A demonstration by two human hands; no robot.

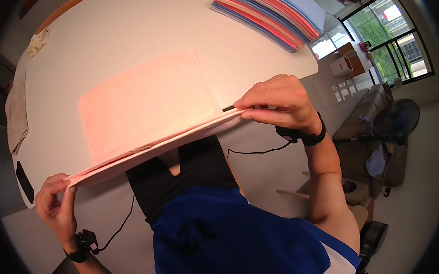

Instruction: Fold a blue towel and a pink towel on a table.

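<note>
A pale pink cloth lies partly flat on the white table, and its near part is raised in a folded band along the table's front edge. My left hand pinches the left end of that band between thumb and fingers. At the right end my right hand grips the same band, thumb below and fingers above. The cloth between the hands is stretched nearly straight. Both wrists wear black straps with small devices and cables.
A stack of folded blue, red and pink cloths sits at the table's far right. A beige cloth hangs at the left edge, near a black phone and a small packet. To the right stand a fan and a sofa.
</note>
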